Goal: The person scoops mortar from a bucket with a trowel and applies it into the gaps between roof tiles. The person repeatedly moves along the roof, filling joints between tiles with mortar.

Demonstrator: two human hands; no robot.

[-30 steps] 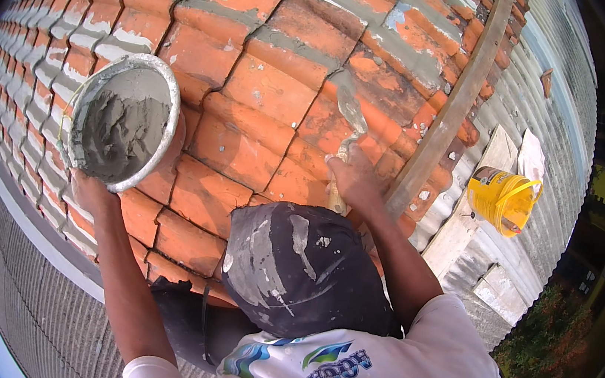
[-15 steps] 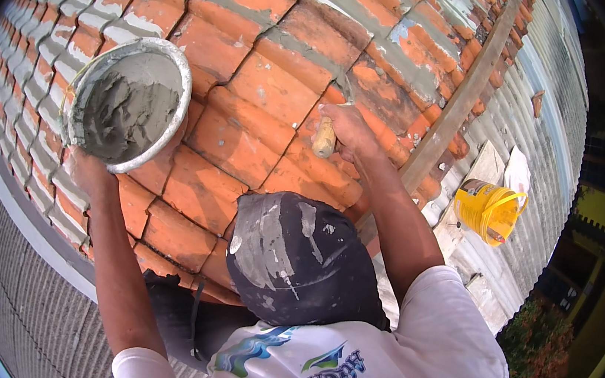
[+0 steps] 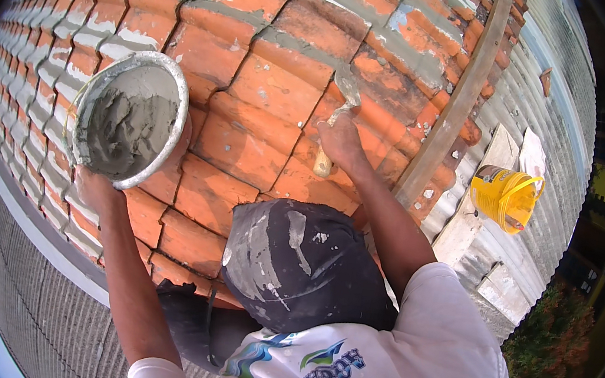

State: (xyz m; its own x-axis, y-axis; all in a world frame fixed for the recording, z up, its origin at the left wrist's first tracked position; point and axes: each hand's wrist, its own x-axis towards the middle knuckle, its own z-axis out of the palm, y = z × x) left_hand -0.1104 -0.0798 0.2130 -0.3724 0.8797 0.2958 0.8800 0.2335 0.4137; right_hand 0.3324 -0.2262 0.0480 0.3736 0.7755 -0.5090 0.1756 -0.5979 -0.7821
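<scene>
My left hand [image 3: 97, 189] grips the lower rim of a round bucket [image 3: 176, 133] with a whitish, mortar-crusted edge. Wet grey mortar [image 3: 134, 125] fills much of it, its surface furrowed. On the right, my right hand [image 3: 341, 143] is wrapped around the wooden handle of a trowel [image 3: 347, 89]. The trowel's metal blade points away from me and lies over the orange roof tiles [image 3: 273, 85], close to a mortared joint; whether it touches them I cannot tell. My bent knee, in dark mortar-stained trousers [image 3: 301, 263], rises between my arms.
A long wooden board [image 3: 457, 106] runs along the right edge of the tiles. Beyond it, a yellow bucket [image 3: 503, 197] stands on grey corrugated sheeting [image 3: 547, 135], beside flat pale pieces [image 3: 457, 236]. Corrugated roofing [image 3: 33, 263] lies lower left.
The trowel has turned, so its blade shows more fully above my right hand. My view has shifted slightly; the left hand still holds the mortar bucket.
</scene>
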